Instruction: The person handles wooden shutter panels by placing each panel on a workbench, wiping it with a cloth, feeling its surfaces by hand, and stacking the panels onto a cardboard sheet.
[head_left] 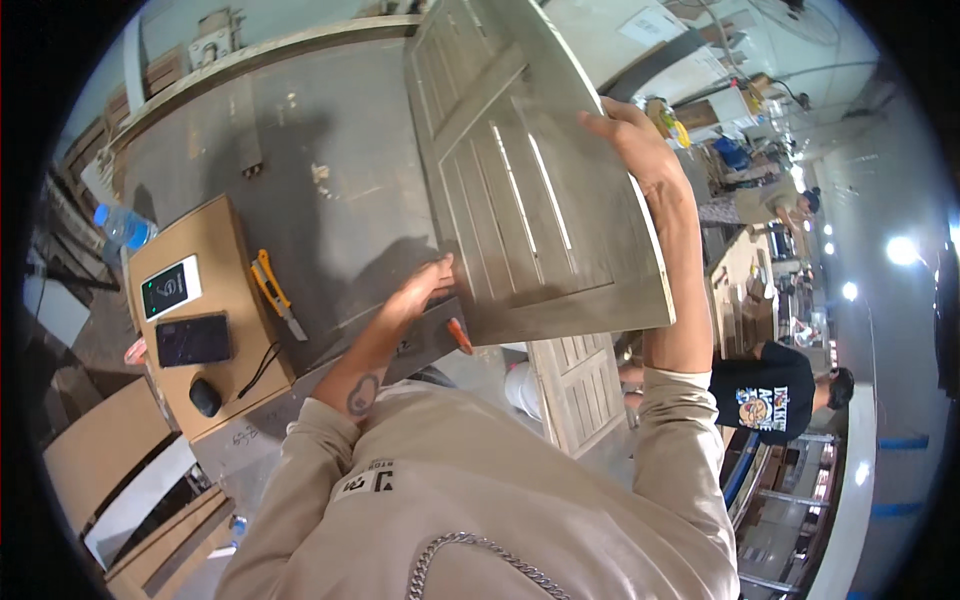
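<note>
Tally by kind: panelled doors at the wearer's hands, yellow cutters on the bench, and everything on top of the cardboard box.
Panelled door: 1
Yellow cutter: 1
Phone-shaped devices: 2 (white-framed one, dark one)
Black rounded object: 1
Black cord: 1
Total: 6

The left forearm [385,335], tattooed below its sleeve [315,450], stretches low, left hand [432,278] near the right edge of the surface [350,200]; over there the right hand [648,152] grips higher, wrist bent, thumb extended.
</note>
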